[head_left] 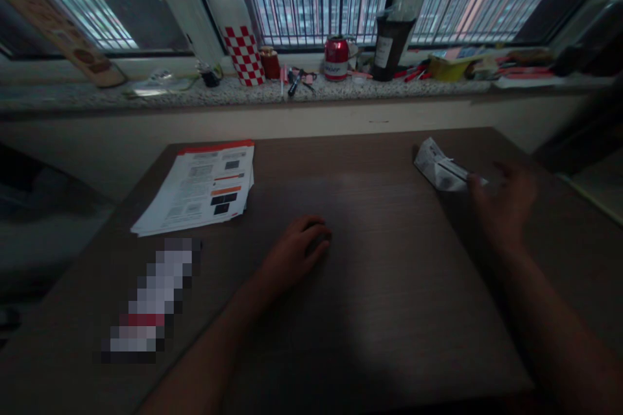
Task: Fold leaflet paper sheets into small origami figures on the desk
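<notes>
My left hand rests on the brown table, its fingers loosely bent and a little apart, with nothing visible in them. Toward the right side, my right hand is slightly blurred, with thumb and fingers spread. A crumpled, folded piece of white printed paper lies just left of it. The thumb reaches the paper's right end; whether it touches or only overlaps in view I cannot tell.
A stack of printed sheets lies at the table's back left, with a pixelated object in front. On the stone windowsill stand a white and red checkered bottle, a red can, a dark cup and several small items.
</notes>
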Demonstrator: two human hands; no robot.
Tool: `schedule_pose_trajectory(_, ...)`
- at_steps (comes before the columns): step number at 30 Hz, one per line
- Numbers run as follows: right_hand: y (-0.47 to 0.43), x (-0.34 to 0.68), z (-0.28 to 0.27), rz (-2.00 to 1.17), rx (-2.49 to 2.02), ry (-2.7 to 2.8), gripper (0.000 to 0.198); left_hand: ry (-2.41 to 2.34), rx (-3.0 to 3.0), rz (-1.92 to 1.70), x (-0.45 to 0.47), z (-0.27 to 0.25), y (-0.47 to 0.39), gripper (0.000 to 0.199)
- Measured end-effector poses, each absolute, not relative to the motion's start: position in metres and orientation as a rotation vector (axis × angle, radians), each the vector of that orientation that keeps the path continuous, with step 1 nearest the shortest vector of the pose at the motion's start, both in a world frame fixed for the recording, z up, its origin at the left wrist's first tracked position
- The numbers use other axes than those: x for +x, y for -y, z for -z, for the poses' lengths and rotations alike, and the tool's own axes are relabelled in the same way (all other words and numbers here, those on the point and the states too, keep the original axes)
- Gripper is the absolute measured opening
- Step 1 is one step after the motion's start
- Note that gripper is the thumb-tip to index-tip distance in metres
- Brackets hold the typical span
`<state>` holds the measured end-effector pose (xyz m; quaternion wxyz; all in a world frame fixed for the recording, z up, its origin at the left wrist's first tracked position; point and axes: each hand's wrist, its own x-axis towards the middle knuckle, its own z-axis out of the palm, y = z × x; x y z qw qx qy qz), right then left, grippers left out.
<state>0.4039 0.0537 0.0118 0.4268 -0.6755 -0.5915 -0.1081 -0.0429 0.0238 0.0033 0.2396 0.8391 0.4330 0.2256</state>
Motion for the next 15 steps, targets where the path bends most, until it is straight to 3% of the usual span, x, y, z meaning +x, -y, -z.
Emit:
schedule_pose_trajectory(3, -0.046, 0.380, -0.022, 0.406, -1.632, 1.475, 0.042, -1.179, 2.309, -0.609, -0.043, -0.002, -0.024, 0.024)
schedule_pose_trajectory(12, -0.034, 0.307, -0.007, -0.325, -1.262, 2.218, 0.050, -1.173, 2.303, -0.611, -0.044, -0.006, -0.022, 0.025)
schedule_pose_trajectory(15, -0.032, 0.297, 0.003, -0.430, -1.215, 2.295, 0.052, -1.169, 2.301, -0.616, -0.044, -0.005, -0.022, 0.025)
